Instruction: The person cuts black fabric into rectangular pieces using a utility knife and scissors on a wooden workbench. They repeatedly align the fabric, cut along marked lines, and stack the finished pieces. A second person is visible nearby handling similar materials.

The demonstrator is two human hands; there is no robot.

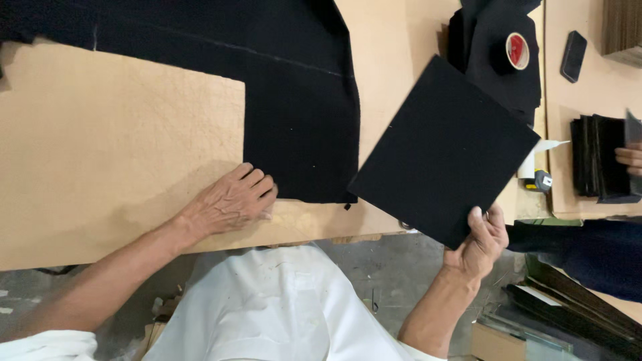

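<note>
Right hand (478,244) pinches black square (445,152) by its 5 o'clock corner, liable to slip; left hand (231,200), open, flat, barely pins cloth (294,100) on desk (120,154).

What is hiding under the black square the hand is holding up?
Under the black square shows only brown tabletop around its edges; whatever lies directly beneath is covered.

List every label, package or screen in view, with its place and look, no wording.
Tape roll label: round red and white face, on the black fabric pile at top right.
Phone: dark rounded rectangle with a dark screen, lying on the table right of the roll.
Small tube: white body, pointed tip, beside the held black square's right corner.
</note>
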